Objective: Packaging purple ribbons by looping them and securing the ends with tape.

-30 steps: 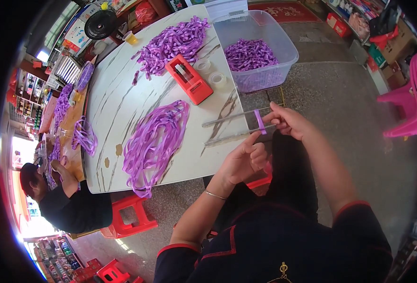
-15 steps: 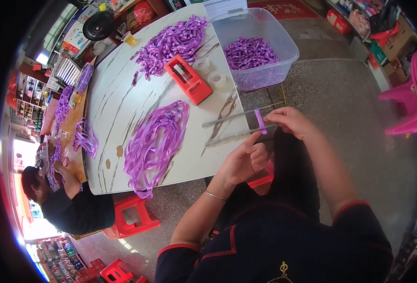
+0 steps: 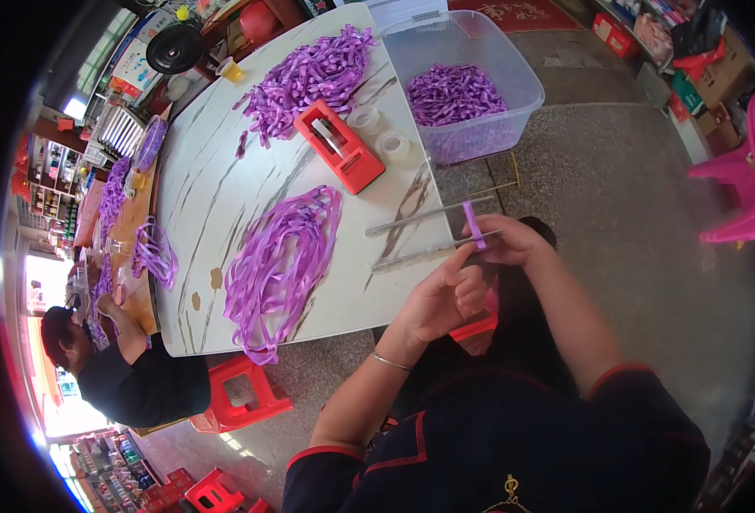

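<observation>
A short purple ribbon [image 3: 472, 224] is wrapped across two thin parallel metal rods [image 3: 418, 255] that jut past the table's right edge. My left hand [image 3: 446, 297] comes from below, its index fingertip pressed to the ribbon's near end and the other fingers curled in. On the right side of the ribbon, my right hand [image 3: 517, 242] is closed, fingertips at its near end by the nearer rod. The tail of the ribbon is hidden behind these fingers. Left of the rods, a loose bundle of long purple ribbons [image 3: 279, 265] lies on the white marbled table [image 3: 198, 171].
A red tape dispenser [image 3: 340, 147] and two small clear round containers [image 3: 390, 143] are beyond the rods. Behind them lies a heap of folded purple ribbons [image 3: 313, 81]. A clear plastic bin [image 3: 522, 94] holds more. Another person [image 3: 142, 376] works at the left near a red stool [image 3: 245, 393].
My right hand has drawn nearer and lower, its fingers now curling round the ribbon's near end. The left hand has barely moved, its index fingertip still at the ribbon.
</observation>
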`<action>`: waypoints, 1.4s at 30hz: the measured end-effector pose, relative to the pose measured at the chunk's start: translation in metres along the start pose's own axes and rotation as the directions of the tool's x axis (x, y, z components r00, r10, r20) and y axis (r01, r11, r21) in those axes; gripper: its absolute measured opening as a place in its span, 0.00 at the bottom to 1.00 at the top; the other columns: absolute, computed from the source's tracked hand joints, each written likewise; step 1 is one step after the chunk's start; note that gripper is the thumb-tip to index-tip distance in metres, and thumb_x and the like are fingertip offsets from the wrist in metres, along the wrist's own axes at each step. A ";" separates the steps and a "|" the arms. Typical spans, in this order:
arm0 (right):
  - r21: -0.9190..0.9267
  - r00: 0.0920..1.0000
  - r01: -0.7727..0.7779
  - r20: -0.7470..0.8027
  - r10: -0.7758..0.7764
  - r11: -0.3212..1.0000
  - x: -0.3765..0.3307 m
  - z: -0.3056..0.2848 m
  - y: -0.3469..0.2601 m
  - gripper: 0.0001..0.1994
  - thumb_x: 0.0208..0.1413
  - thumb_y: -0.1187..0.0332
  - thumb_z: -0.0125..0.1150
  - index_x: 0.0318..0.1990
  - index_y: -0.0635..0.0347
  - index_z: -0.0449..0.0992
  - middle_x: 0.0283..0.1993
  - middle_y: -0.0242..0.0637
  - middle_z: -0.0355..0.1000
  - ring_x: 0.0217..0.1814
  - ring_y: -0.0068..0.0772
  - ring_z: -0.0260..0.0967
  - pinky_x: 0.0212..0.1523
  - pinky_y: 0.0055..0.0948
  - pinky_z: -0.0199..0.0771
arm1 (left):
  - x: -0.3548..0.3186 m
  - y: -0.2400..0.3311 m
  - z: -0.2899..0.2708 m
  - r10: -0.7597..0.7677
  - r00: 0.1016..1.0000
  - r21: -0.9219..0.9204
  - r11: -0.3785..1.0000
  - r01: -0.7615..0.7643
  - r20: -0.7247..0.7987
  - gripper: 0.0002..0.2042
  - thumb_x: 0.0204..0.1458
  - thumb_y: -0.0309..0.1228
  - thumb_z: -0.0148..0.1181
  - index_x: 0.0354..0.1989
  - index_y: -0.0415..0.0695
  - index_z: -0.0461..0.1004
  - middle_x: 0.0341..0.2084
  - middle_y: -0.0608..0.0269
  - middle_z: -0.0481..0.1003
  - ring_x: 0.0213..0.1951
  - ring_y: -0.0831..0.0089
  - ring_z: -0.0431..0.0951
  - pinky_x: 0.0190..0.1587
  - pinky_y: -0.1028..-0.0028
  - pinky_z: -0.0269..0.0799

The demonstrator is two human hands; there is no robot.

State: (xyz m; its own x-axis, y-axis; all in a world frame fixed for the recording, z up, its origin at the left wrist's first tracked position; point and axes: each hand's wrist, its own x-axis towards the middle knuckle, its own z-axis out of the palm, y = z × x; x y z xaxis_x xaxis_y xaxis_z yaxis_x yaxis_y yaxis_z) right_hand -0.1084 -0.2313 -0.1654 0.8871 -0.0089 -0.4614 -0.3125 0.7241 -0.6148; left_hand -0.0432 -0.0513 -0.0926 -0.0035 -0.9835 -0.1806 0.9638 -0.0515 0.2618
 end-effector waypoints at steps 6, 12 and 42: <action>0.436 0.890 -0.074 0.435 -0.139 0.897 0.036 -0.015 0.037 0.11 0.53 0.62 0.52 0.37 0.59 0.72 0.28 0.31 0.71 0.28 0.26 0.69 0.34 0.27 0.71 | 0.001 -0.001 -0.007 -0.006 1.000 -0.027 1.000 0.006 0.021 0.28 0.47 0.29 0.47 0.59 0.49 0.49 0.18 0.71 0.55 0.23 0.78 0.57 0.29 0.78 0.56; 0.440 0.893 -0.068 0.426 -0.141 0.896 0.033 -0.005 0.036 0.11 0.54 0.60 0.53 0.37 0.58 0.71 0.30 0.34 0.72 0.31 0.29 0.71 0.35 0.28 0.71 | 0.001 0.000 -0.001 -0.004 1.000 -0.009 1.000 0.004 -0.001 0.24 0.47 0.28 0.45 0.56 0.47 0.56 0.16 0.73 0.53 0.22 0.81 0.55 0.28 0.80 0.54; -0.310 0.958 0.002 -0.273 -0.091 0.951 -0.029 0.024 -0.030 0.07 0.49 0.64 0.57 0.31 0.57 0.74 0.22 0.20 0.64 0.21 0.12 0.56 0.21 0.16 0.55 | 0.000 -0.001 -0.003 0.015 1.000 -0.001 1.000 -0.015 -0.003 0.23 0.47 0.27 0.46 0.55 0.49 0.57 0.17 0.71 0.54 0.22 0.79 0.55 0.28 0.79 0.54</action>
State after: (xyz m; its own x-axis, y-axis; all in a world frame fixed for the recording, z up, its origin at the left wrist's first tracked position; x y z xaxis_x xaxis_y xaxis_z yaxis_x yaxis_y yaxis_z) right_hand -0.1165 -0.2360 -0.1179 0.7850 -0.2628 -0.5610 -0.4009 0.4749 -0.7834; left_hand -0.0437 -0.0506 -0.0954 0.0121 -0.9836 -0.1798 0.9639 -0.0363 0.2639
